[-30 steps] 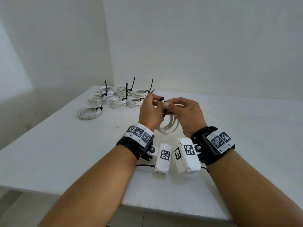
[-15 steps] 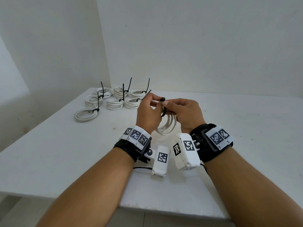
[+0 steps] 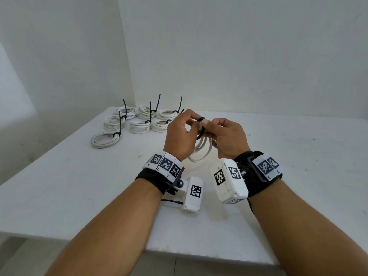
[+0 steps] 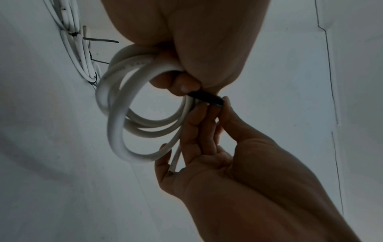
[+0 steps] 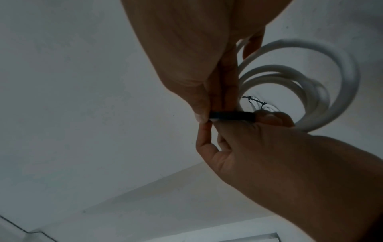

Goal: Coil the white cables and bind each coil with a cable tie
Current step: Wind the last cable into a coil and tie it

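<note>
Both hands hold the white coil (image 3: 201,150) above the counter (image 3: 79,176). The left hand (image 3: 179,136) and right hand (image 3: 229,136) pinch the black cable tie (image 3: 201,128) between them, looped across the coil's top.

Left hand (image 3: 180,134), right hand (image 3: 229,138) raised, fingertips pinched together.

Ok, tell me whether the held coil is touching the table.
Apart. The head view shows the white coil hanging between both hands, above the table, with bare tabletop visible below its lowest loop.
</note>
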